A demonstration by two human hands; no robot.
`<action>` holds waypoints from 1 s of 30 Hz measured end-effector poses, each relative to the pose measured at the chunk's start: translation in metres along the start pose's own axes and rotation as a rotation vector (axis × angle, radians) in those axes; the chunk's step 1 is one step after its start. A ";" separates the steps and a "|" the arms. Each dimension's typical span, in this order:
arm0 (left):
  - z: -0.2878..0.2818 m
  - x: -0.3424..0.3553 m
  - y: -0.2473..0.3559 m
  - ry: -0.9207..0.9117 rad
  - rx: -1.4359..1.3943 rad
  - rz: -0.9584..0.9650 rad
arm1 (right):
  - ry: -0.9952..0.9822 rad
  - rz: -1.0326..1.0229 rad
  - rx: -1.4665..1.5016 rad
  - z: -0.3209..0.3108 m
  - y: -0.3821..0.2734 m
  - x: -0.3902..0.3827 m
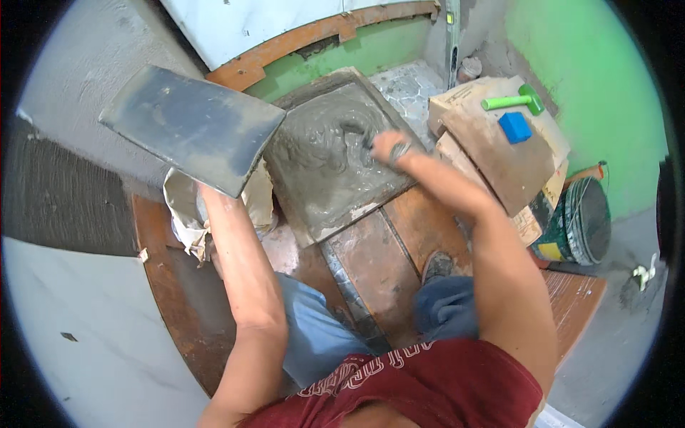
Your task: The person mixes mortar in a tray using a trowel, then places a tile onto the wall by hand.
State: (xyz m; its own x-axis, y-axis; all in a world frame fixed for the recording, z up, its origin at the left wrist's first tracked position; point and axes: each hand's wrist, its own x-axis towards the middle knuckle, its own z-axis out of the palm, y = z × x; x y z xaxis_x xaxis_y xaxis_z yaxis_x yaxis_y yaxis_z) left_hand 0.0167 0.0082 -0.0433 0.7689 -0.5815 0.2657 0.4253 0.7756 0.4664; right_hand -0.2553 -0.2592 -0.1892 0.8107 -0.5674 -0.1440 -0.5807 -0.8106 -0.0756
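Observation:
My left hand (214, 202) is up at the left, wrapped round the underside of a square metal mortar board (189, 125), which is tilted, its top smeared with grey residue; the grip is mostly hidden. My right hand (387, 148) is closed on a trowel (360, 135) whose blade sits in wet grey mortar (325, 160) in a shallow square tray (307, 233). A torn paper sack (182, 207) lies beside the tray, under the board.
At the right, cardboard (524, 182) holds a green mallet (506, 102) and a blue block (514, 128); a bucket (581, 221) stands below. A level (452, 39) leans at the back. Walls (592, 93) surround the wooden boards (364, 271) underfoot.

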 end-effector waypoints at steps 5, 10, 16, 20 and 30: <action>-0.009 -0.002 0.026 0.028 -0.021 0.051 | -0.177 -0.135 -0.082 -0.088 -0.074 -0.039; -0.007 0.000 0.029 0.040 -0.068 0.050 | -0.152 -0.042 -0.171 -0.130 -0.050 0.015; 0.004 0.001 -0.009 0.024 -0.147 -0.058 | -0.035 -0.112 -0.275 -0.018 -0.037 0.066; -0.006 -0.002 0.018 0.049 -0.111 -0.017 | -0.162 -0.239 -0.170 -0.089 -0.076 0.013; 0.003 0.007 -0.015 0.086 -0.153 -0.064 | -0.097 0.092 -0.040 -0.012 -0.024 0.041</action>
State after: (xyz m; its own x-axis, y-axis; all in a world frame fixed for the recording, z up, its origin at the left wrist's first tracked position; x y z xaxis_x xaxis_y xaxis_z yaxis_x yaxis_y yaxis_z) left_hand 0.0139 -0.0081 -0.0462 0.7730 -0.6130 0.1634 0.5376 0.7696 0.3445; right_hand -0.2072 -0.2648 -0.1810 0.7424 -0.6242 -0.2434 -0.6470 -0.7623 -0.0185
